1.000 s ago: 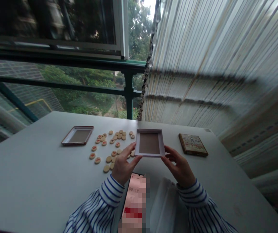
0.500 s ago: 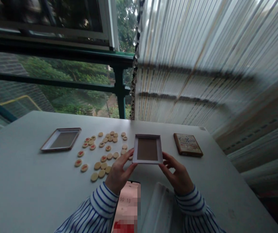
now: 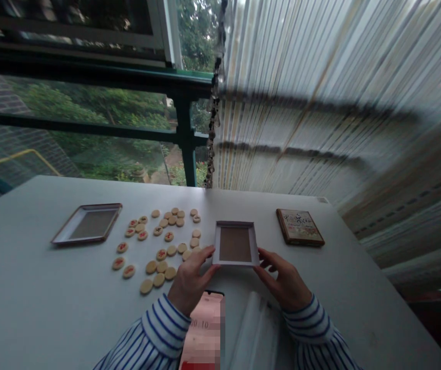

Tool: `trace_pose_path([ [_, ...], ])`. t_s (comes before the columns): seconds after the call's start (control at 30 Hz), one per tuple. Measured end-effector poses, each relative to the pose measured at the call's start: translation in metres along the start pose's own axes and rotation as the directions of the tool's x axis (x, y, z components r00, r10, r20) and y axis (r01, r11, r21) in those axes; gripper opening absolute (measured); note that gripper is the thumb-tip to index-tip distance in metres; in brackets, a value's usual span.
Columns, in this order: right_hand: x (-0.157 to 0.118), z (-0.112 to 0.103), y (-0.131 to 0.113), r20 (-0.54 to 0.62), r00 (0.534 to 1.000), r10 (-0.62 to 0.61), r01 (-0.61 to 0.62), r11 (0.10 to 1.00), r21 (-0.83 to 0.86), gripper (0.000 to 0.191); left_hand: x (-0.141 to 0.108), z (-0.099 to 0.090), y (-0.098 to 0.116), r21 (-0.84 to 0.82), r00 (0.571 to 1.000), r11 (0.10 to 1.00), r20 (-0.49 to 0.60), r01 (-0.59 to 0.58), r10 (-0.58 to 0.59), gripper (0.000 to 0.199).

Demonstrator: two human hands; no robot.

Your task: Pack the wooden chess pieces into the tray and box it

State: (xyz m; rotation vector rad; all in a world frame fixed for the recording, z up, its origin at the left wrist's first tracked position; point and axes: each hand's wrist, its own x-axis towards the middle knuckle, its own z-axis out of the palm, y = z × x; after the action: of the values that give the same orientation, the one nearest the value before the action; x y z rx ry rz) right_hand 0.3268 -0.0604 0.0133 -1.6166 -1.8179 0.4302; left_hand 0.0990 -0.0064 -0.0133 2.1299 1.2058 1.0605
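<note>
An open square box tray (image 3: 235, 244) with white walls and a brown inside is at the middle of the table. My left hand (image 3: 192, 277) grips its near left corner between thumb and fingers. At the near right corner, my right hand (image 3: 284, 280) grips it the same way. Round wooden pieces (image 3: 162, 266), some with red or dark characters, lie scattered to the left, several of them close to my left hand. Farther left rests a second shallow tray (image 3: 91, 224), its inside facing up.
A flat patterned box (image 3: 300, 227) lies at the right on the white table (image 3: 70, 308). Near my forearms are a phone (image 3: 204, 329) and a clear plastic sheet or bag (image 3: 254, 329). A window and a string curtain (image 3: 282, 92) stand behind the table.
Both hands and the square tray between them are slightly lower in view. The camera view has shifted a little. Both hands still grip the tray.
</note>
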Motion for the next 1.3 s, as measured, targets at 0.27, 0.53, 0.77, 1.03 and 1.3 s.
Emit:
trace_pose_path([
  [0.27,0.000,0.003,0.010,0.052,0.996,0.074,-0.072,0.997,-0.032,0.037,0.000,0.007,0.000,-0.001,0.998,1.000,0.061,-0.020,0.020,0.027],
  [0.53,0.000,0.004,0.015,0.115,0.983,0.142,-0.136,0.989,-0.059,0.037,0.001,0.011,0.001,0.019,0.995,1.000,0.098,-0.006,0.005,0.023],
  [0.77,0.001,0.007,0.017,0.115,0.977,0.178,-0.169,0.982,-0.079,0.037,-0.001,0.013,0.001,0.038,0.995,0.999,0.096,-0.019,0.015,0.022],
  [1.03,0.000,0.009,0.018,0.098,0.977,0.190,-0.185,0.981,-0.055,0.038,-0.001,0.013,0.001,0.068,0.995,0.996,0.092,-0.050,0.044,0.022],
  [1.3,0.000,0.008,0.017,0.102,0.974,0.201,-0.199,0.979,-0.037,0.039,0.000,0.014,0.001,0.056,0.995,0.997,0.092,-0.055,0.050,0.022],
])
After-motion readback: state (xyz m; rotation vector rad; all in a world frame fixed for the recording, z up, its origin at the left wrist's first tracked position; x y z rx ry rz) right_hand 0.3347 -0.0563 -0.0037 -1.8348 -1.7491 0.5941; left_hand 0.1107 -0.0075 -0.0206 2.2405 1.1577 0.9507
